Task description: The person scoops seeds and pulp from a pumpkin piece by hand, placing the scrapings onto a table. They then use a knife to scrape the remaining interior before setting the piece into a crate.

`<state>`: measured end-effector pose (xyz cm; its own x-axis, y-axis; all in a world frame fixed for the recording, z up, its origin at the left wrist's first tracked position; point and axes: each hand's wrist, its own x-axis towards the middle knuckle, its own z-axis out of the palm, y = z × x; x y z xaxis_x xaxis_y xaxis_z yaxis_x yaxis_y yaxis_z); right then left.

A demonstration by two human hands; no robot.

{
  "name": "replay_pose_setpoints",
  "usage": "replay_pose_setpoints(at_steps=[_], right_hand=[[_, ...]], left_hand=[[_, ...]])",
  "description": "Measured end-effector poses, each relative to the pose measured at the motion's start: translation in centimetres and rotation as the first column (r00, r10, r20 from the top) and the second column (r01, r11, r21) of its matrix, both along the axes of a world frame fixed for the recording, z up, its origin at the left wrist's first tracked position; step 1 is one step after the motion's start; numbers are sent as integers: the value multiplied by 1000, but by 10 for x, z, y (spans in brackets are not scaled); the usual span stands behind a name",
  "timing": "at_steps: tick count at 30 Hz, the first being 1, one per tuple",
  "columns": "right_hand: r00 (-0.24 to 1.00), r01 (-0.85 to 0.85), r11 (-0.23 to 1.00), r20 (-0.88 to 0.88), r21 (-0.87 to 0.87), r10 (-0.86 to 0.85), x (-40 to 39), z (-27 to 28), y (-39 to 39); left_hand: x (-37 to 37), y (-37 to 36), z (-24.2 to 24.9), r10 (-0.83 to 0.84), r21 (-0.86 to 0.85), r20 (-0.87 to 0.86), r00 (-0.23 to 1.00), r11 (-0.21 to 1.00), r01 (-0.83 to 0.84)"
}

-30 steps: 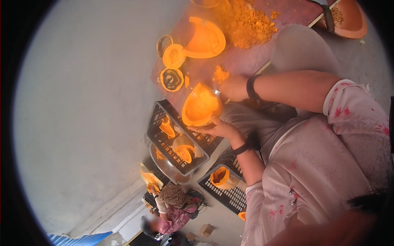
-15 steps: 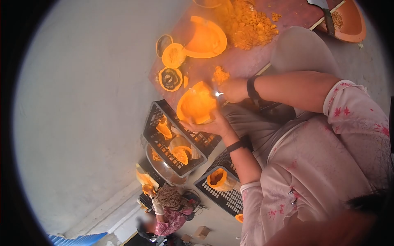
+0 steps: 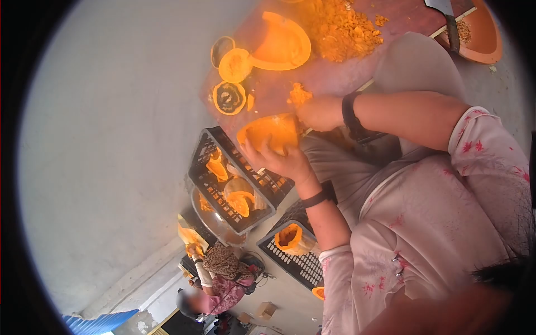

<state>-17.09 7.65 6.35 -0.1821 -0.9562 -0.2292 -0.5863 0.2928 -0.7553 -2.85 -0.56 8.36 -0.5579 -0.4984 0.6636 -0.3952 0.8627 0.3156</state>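
My left hand (image 3: pixel 279 159) has its fingers wrapped round an orange pumpkin piece (image 3: pixel 272 127), which is tilted with its outer side facing up. Close to the piece's right edge, my right hand (image 3: pixel 321 113) is closed; whatever is in its fingers is hidden. Beside that hand is a small heap of orange scraps (image 3: pixel 300 95) on the reddish board (image 3: pixel 329 78). Farther up the board lie a large hollow pumpkin piece (image 3: pixel 282 44), a round orange slice (image 3: pixel 235 65) and a ring-like end piece with a dark centre (image 3: pixel 229 98).
A big heap of orange pieces (image 3: pixel 346 33) covers the upper board. A cleaver (image 3: pixel 451 28) rests by an orange bowl (image 3: pixel 483 33). Two black crates (image 3: pixel 268 209) (image 3: pixel 304 268) hold pumpkin pieces. A metal basin (image 3: pixel 215 223) stands behind one. Another person (image 3: pixel 223 279) works at the lower left.
The pumpkin piece has turned, its hollow side no longer facing up. My left hand has shifted up and round it. The shiny metal object at my right hand is no longer visible.
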Motion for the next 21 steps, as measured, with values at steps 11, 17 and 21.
replay_pose_setpoints(at_steps=[11,17,21], right_hand=[[985,-19,997,-174,-70,7,-9,19,2],[982,-31,996,-188,-79,16,-8,16,0],[992,-48,993,-118,-109,35,-4,-1,-5]], left_hand=[[-6,-5,7,-31,9,122,992,1000,30],[-9,0,-2,-18,-122,133,991,992,34],[-10,7,-4,-12,-141,104,995,990,27]])
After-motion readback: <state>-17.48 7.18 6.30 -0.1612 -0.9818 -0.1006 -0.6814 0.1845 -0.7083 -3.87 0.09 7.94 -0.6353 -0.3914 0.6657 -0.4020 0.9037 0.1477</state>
